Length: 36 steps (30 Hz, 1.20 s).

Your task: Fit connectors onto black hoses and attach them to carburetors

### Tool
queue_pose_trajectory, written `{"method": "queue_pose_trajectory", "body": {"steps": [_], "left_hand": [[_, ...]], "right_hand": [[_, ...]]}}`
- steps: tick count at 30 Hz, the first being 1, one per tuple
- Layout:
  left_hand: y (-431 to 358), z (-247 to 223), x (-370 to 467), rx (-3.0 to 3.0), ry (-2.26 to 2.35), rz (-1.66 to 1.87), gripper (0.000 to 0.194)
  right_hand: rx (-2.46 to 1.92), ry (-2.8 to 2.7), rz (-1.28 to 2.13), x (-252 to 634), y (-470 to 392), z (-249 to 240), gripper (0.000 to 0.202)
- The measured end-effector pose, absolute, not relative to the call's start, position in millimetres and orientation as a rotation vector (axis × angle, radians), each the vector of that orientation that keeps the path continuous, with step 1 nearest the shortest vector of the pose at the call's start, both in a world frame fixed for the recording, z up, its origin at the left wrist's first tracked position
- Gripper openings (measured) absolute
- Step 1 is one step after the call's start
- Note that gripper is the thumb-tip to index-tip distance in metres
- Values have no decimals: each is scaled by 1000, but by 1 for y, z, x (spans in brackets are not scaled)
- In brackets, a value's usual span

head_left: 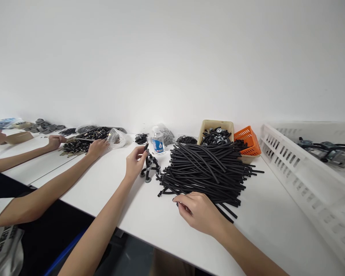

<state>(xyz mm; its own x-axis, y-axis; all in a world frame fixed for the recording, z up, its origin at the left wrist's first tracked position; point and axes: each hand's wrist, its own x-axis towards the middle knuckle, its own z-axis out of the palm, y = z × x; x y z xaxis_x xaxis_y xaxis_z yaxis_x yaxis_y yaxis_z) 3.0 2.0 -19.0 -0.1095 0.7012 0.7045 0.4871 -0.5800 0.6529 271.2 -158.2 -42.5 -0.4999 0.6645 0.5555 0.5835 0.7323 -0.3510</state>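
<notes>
One bottle [158,142] stands beside piled tubes [207,172].

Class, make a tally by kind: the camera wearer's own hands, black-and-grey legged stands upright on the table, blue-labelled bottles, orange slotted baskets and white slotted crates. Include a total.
Wearer's own hands: 2 (left hand, right hand)
Black-and-grey legged stand: 1
Blue-labelled bottle: 1
Orange slotted basket: 1
White slotted crate: 1
Total: 6

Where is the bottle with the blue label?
In the head view, the bottle stands just left of centre, beyond the left hand and left of the black tubes.
</notes>
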Motion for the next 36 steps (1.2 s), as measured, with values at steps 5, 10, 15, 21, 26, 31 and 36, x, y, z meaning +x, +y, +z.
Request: {"method": "queue_pose_trajectory", "body": {"steps": [5,10,15,21,26,31,36], "left_hand": [[0,-18,4,1968,1324,1752,34],[1,-20,3,1959,1308,1749,34],[3,-21,3,1927,1296,1734,34],[2,-19,3,1953,1351,1742,33],[2,-19,3,1962,1356,1752,32],[1,-18,4,1954,1367,1745,32],[0,-17,4,1960,1373,1749,34]], "right_hand": [[-940,-2256,145,271,-158,-41,23],[-941,-2254,140,271,-158,-41,22],[-953,-2264,136,271,-158,-41,22],[-958,-2269,127,271,-159,-40,22],[-963,-2269,143,271,-158,-40,22],[-964,-2276,157,271,-158,-40,22],[-972,-2280,175,271,-158,-40,22]]}}
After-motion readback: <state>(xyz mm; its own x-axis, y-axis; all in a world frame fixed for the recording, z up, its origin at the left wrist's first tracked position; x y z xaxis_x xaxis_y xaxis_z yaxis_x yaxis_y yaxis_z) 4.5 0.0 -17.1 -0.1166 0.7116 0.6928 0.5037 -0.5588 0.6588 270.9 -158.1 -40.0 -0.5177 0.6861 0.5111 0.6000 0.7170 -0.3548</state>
